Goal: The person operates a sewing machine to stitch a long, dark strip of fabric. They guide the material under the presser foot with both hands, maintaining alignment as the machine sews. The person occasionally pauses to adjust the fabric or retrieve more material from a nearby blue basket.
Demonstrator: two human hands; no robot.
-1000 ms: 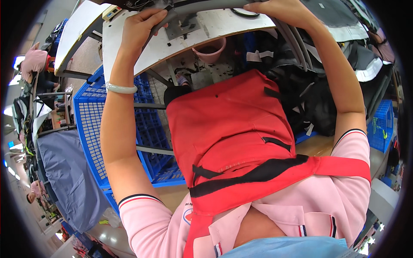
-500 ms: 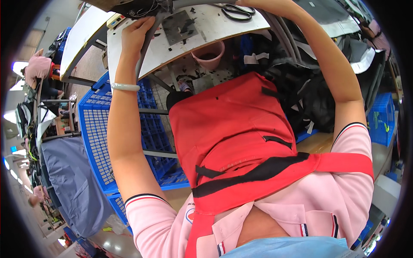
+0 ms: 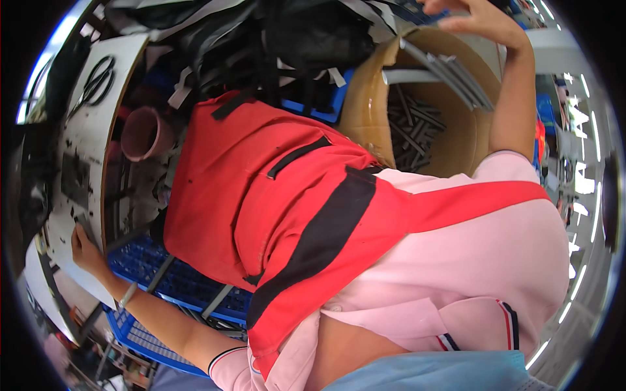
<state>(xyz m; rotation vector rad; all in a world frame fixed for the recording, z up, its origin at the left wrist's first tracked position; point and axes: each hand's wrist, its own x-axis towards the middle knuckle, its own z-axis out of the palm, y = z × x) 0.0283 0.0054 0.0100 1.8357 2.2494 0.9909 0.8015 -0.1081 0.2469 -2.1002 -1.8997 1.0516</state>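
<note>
My right hand (image 3: 481, 23) is raised over the round-looking brown carton (image 3: 366, 98) at the upper right, fingers apart and holding nothing. Below it several long grey strips (image 3: 450, 75), blurred, are in the air at the carton's mouth, apart from my hand. Inside the carton lies a heap of shorter-looking grey strips (image 3: 417, 127). At the left, my left hand (image 3: 90, 253) is at the edge of the white table (image 3: 79, 140). Its fingers are closed around the end of a small grey piece (image 3: 81, 223), most of which is hidden.
On the table lie black-handled scissors (image 3: 99, 81) and a dark square plate (image 3: 76, 179). A pink bucket (image 3: 140, 133) stands beside the table, and a blue plastic crate (image 3: 140, 257) below it. Black fabric pieces (image 3: 313, 32) are piled at the back. A red apron (image 3: 215, 176) covers my lap.
The view has swung right, bringing the carton into sight. My right hand has moved from the table to above the carton and let go of the grey strips. My left hand stays by the table.
</note>
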